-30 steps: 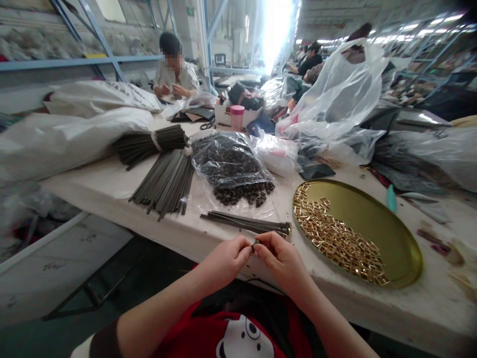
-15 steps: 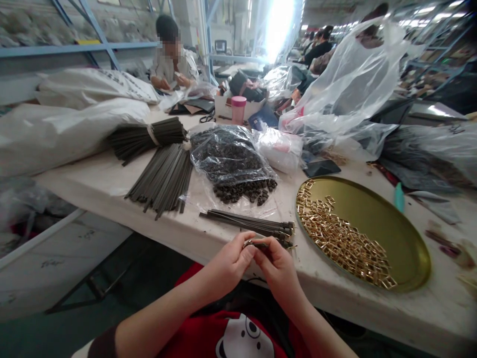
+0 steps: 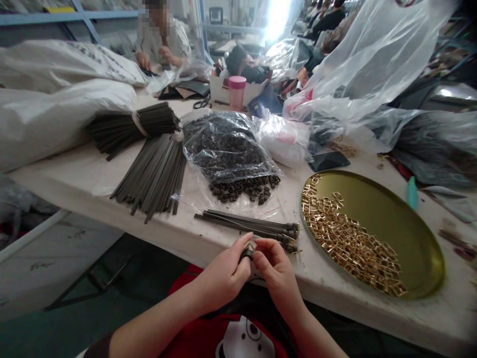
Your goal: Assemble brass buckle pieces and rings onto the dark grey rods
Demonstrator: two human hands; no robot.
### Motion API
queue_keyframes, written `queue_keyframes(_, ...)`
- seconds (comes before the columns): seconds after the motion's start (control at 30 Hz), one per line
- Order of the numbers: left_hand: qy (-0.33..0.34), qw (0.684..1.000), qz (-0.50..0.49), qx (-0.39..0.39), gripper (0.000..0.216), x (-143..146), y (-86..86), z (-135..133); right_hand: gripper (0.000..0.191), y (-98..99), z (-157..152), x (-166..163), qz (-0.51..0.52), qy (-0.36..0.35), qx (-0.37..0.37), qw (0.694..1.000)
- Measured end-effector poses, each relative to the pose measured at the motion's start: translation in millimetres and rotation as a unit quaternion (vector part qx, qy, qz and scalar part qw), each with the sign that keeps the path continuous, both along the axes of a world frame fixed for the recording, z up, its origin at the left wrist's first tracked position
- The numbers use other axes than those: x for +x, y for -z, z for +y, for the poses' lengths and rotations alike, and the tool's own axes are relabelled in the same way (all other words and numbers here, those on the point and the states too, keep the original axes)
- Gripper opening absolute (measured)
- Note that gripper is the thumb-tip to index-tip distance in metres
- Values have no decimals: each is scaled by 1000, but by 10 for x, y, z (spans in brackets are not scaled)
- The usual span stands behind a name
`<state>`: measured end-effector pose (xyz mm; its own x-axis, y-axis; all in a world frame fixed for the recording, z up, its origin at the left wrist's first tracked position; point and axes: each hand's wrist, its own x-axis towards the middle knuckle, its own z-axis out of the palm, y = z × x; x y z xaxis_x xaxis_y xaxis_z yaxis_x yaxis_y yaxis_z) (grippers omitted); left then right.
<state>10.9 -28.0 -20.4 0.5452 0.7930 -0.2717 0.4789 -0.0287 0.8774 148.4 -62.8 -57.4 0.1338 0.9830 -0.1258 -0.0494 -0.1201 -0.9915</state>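
Between my left thumb and fingers is a dark strap (image 3: 246, 254), bent into a small loop, with a bit of gold metal showing at its top. My left hand (image 3: 229, 266) is closed on it near the table's front edge. Close against it, my right hand (image 3: 276, 266) is curled with thumb and forefinger together at the strap; what they pinch is hidden. Just beyond the hands lies a row of dark straps (image 3: 246, 223) with loops and gold buckles at their right ends. Gold buckles (image 3: 350, 243) are heaped in a round gold tray (image 3: 402, 223) to the right.
A clear bag of small dark loops (image 3: 227, 149) spills toward me. Loose dark straps (image 3: 152, 174) and a tied bundle (image 3: 130, 124) lie left. Behind stand a pink-lidded cup (image 3: 237, 94) and plastic bags (image 3: 357, 74). A co-worker (image 3: 160, 40) sits across the table.
The camera view has tipped downward. My hands have parted slightly at the fingertips, and the strap's dark loop now shows in my left hand.
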Motion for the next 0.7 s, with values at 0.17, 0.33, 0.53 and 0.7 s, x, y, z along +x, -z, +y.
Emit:
queue_keyframes(0.17, 63, 998, 5, -16, 62, -41, -64, 31, 25, -55, 90, 156, 82, -174, -82, 978)
queue_keyframes(0.33, 56, 998, -4, -31, 63, -39, -81, 4, 23, -83, 55, 194, 101, -185, -58, 976)
queue_keyframes(0.53, 29, 998, -18, -47, 63, -22, -83, -57, 13, -107, -93, 105, 95, -84, -3, 992)
queue_keyframes(0.7, 11, 999, 34, -7, 36, -5, -121, -71, 12, -105, -192, 104, 66, -7, 21, 998)
